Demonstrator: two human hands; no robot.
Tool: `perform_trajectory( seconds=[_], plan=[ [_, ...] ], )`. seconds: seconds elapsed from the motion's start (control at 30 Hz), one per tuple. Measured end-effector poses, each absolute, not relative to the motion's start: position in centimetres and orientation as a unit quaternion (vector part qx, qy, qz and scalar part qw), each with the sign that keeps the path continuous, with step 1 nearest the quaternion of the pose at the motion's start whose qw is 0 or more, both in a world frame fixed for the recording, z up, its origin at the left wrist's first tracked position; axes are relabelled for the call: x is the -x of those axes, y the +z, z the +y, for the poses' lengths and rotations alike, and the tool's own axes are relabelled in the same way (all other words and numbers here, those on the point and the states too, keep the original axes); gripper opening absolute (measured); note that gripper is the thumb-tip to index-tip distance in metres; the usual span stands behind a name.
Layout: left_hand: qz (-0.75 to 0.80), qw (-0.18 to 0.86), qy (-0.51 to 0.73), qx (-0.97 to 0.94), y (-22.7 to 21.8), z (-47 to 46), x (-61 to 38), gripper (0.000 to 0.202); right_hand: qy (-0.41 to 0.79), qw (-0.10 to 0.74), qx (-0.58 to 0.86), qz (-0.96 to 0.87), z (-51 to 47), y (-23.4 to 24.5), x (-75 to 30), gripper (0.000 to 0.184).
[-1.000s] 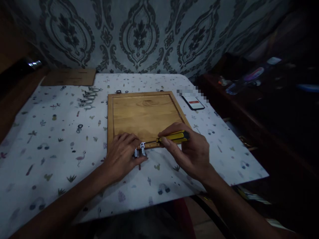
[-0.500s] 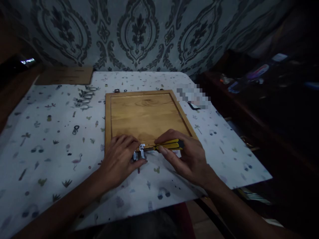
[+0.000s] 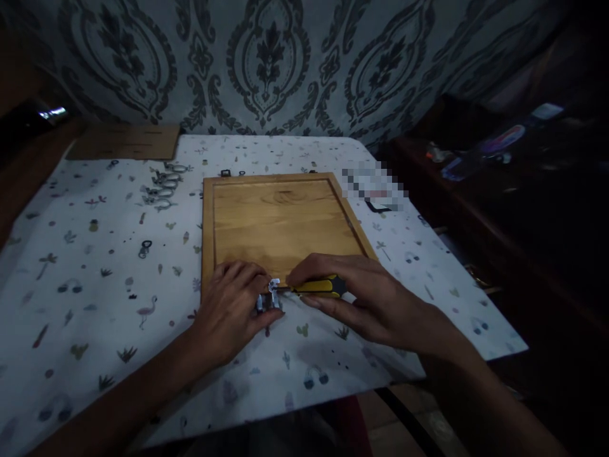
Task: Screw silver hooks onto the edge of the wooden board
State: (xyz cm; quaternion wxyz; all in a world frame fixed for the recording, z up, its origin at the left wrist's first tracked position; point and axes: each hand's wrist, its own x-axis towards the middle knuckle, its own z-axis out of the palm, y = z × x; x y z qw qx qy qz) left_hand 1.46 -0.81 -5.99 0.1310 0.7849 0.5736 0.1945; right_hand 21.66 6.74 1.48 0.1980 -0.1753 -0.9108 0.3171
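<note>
A framed wooden panel (image 3: 280,219) lies flat on the patterned table, its near edge toward me. My left hand (image 3: 231,311) presses on the panel's near left part, fingers on top and thumb below. Between thumb and fingers it grips a small shiny metal fitting (image 3: 273,293) at the near edge; its exact kind is not clear. My right hand (image 3: 366,295) is closed around the yellow and black handle of a screwdriver (image 3: 318,287), held nearly level. The shaft points left at the metal fitting; its tip is hard to make out.
Several curved metal pieces (image 3: 164,187) lie in a row left of the panel. Cardboard (image 3: 126,141) rests at the back left corner. Right of the panel lies a blurred-out item (image 3: 378,189). A clear bottle (image 3: 499,143) lies on dark furniture at the right.
My right hand has shifted its grip on the screwdriver, the palm now turned further over the handle and the wrist farther right. My left hand stays on the metal fitting.
</note>
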Motion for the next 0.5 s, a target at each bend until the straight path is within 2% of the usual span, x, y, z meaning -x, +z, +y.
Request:
perform_trajectory(
  seconds=[0.23,0.5],
  plan=[
    [0.573,0.123,0.196,-0.787,-6.2,-0.8,-1.5,0.040,0.360,0.137,0.157,-0.910,8.4,2.3,-21.2,0.017],
    [0.576,0.123,0.196,-0.784,-6.1,-0.8,-1.7,0.035,0.312,0.219,0.161,-0.910,7.3,1.1,-20.8,0.011]
  ],
)
